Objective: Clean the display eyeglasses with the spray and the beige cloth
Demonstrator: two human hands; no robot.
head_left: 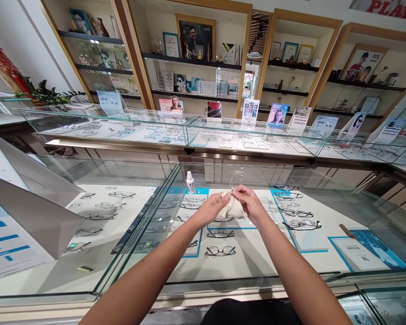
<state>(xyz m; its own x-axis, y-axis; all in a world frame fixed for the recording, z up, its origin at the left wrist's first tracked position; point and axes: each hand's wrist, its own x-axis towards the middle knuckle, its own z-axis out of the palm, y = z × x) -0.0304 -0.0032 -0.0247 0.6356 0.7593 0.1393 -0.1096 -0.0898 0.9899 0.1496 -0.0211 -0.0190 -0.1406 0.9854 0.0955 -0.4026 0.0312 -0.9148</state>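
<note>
Above the glass display counter [176,271], my two hands come together around a cream cloth [233,210]. My left hand [210,210] is closed on the left side of the cloth, thumb on top. A thin-rimmed pair of eyeglasses [237,179] points up and away from my fingers. My right hand [252,205] pinches the near part of the glasses, with the cloth bunched against its fingers. The part of the glasses inside the cloth is hidden. Just beyond my left hand stands a small white bottle [190,183] with a white cap.
Rows of eyeglasses [219,251] lie inside the counter under the glass. A large folded display card [54,216] stands at left. Past the counter runs a second glass case [189,131] with upright ad cards [250,113], and wooden shelving behind it.
</note>
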